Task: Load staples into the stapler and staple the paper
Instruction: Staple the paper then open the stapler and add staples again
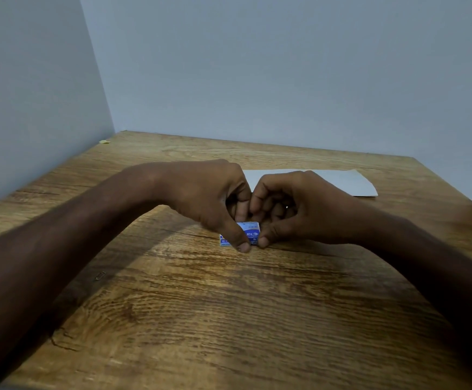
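Observation:
A small blue and white staple box (250, 233) sits low over the wooden table (229, 319), near its middle. My left hand (209, 195) pinches the box from the left, thumb on its front edge. My right hand (299, 209) pinches it from the right, thumb tip at its front corner. The fingers of both hands curl over the top and hide most of the box. Behind my hands a white sheet of paper (341, 181) lies flat on the table. No stapler is in view.
Grey walls (257, 66) close the table at the back and left. A loose staple or small clip (99, 275) lies on the wood under my left forearm. A tiny yellow scrap (104, 141) lies at the far left corner.

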